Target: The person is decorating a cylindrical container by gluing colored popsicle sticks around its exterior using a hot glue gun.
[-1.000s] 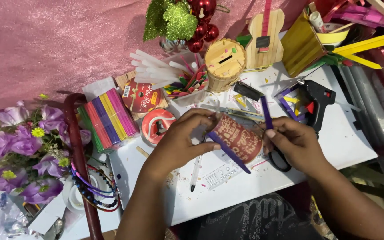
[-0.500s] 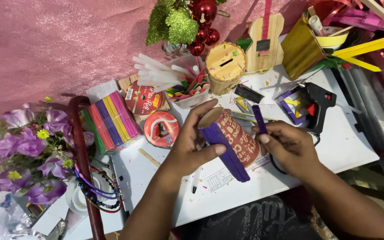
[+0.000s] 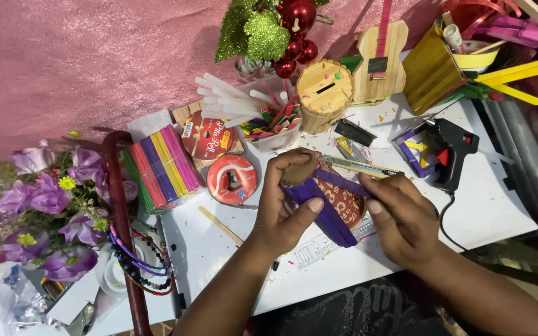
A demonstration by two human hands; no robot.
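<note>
Above the worktop [image 3: 468,205], my left hand [image 3: 284,202] wraps the can [image 3: 334,193] by its end; my right hand [image 3: 400,218] pinches a purple stick [image 3: 344,183] onto it. I judge it light, rigid, best gripped at the ends.

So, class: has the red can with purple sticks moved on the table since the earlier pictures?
Yes. The can, held in the left hand, has come up off the paper and tilted, its end now nearer the red tape roll.
</note>
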